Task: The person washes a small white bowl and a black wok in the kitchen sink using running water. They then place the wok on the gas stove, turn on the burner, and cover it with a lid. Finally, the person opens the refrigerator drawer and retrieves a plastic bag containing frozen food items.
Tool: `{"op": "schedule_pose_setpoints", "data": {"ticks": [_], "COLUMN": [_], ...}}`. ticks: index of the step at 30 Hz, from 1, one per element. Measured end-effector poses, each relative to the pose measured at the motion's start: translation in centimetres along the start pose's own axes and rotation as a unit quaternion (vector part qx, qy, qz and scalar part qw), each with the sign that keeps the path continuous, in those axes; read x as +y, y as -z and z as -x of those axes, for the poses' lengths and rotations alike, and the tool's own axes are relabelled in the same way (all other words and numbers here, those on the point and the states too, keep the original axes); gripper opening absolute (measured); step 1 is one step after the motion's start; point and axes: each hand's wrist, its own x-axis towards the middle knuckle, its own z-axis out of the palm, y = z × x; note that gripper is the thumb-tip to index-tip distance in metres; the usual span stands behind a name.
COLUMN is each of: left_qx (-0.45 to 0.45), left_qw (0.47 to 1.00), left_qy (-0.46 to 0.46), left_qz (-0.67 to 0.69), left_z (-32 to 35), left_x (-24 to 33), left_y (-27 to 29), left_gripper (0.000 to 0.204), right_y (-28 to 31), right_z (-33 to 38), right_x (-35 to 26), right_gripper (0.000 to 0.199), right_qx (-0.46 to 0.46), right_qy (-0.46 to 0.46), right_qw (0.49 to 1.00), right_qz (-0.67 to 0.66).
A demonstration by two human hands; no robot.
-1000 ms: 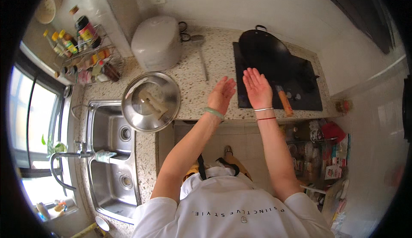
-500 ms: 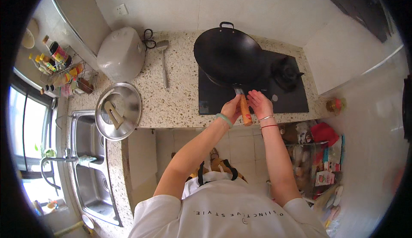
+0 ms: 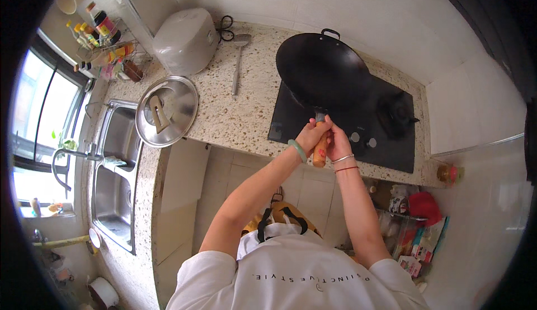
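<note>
A black wok (image 3: 321, 66) rests over the left burner of the black gas cooktop (image 3: 386, 148), its small loop handle at the far side. Its wooden handle (image 3: 319, 156) points toward me. Wrapped round this handle from the left is my left hand (image 3: 309, 135), a green bangle on its wrist. My right hand (image 3: 338, 140) closes on the same handle from the right, its fingers touching those of the left; a silver bracelet and a red string circle that wrist. The two hands partly hide the handle's upper part.
Left of the cooktop lies a metal spatula (image 3: 238, 64), with a white rice cooker (image 3: 187, 40) behind it. A steel lid (image 3: 187, 108) sits by the double sink (image 3: 114, 198). Bottles fill a wire rack (image 3: 120, 52). A shelf with bags (image 3: 417, 217) stands below the counter's right end.
My right hand, open beside the handle before, has come in and closed on it. The whole view has turned and shifted, with my head's movement.
</note>
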Motion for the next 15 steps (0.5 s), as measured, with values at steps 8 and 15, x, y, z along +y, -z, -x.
{"op": "schedule_pose_setpoints", "data": {"ticks": [8, 15], "left_qx": [-0.01, 0.007], "left_qw": [0.999, 0.995], "left_qy": [-0.049, -0.102], "left_qz": [-0.022, -0.022], "left_z": [8.4, 24.6], "left_x": [4.1, 7.1], "left_y": [3.0, 10.1], "left_gripper": [0.019, 0.02], "right_y": [-6.4, -17.4], "right_z": [2.7, 9.9], "right_x": [3.9, 13.9], "right_gripper": [0.026, 0.027], "right_qx": [-0.046, -0.125], "right_qy": [0.006, -0.046], "right_qw": [0.995, 0.965], "right_qz": [0.084, 0.224]}}
